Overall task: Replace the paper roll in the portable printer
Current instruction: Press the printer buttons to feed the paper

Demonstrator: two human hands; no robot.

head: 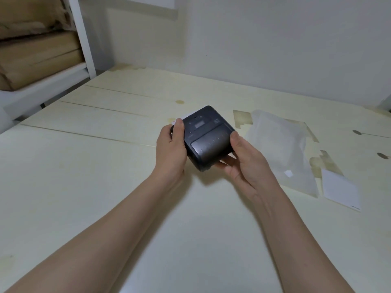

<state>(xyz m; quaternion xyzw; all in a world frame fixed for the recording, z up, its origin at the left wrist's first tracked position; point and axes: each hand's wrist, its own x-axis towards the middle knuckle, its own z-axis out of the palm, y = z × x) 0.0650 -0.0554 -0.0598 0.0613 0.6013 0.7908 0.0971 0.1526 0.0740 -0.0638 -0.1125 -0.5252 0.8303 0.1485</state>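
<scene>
So the portable printer (206, 137) was up off the pale wooden surface (105, 187), held between both hands with its lid closed. Left hand (172, 151) was clamped on the left side, thumb up by the far corner, right next to a bit of white paper (183, 117) poking out at the back edge. Right hand (241, 160) was wrapped on the near right corner, thumb on top of the ribbed cover and fingers underneath. The printer sat skewed, long axis running from far left to near right, so the cover end pointed toward the right hand; my guess is that's the hand that would pop the lid while the left steadied it. Off to the right, well apart, lay an empty-looking clear plastic bag (281, 149) and a white card (340, 189). Couldn't spot a fresh roll anywhere.
</scene>
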